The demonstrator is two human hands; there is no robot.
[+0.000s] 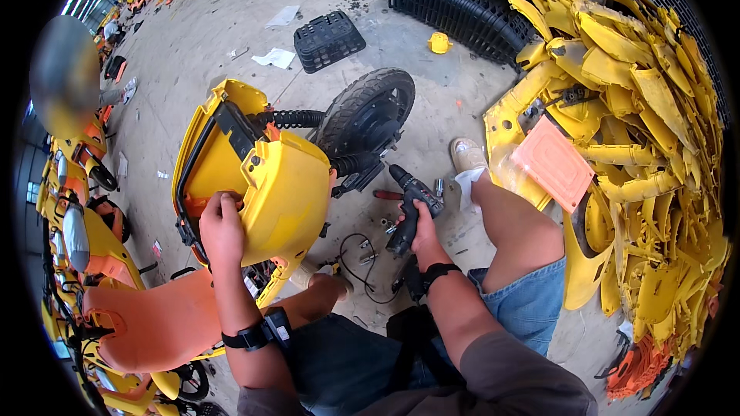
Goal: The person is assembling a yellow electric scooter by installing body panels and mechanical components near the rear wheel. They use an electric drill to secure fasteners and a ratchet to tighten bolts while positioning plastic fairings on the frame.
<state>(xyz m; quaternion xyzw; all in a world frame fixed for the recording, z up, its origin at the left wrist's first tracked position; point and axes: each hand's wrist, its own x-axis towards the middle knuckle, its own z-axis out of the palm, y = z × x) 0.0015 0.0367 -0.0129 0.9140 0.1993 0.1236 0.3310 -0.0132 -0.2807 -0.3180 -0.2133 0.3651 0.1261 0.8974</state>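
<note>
The near rim of the yellow front shell [289,199] is gripped by the left hand [222,229], probably so that the shell is steadied. Right of the shell and clear of it, a drill [417,194] is held by its handle in the right hand [425,233], its nose turned toward the wheel [366,112], apparently for readiness. The hands are well apart. The wheel, beyond the shell, is partly covered by it. The left fingertips are hidden; whether the trigger is pressed cannot be told.
</note>
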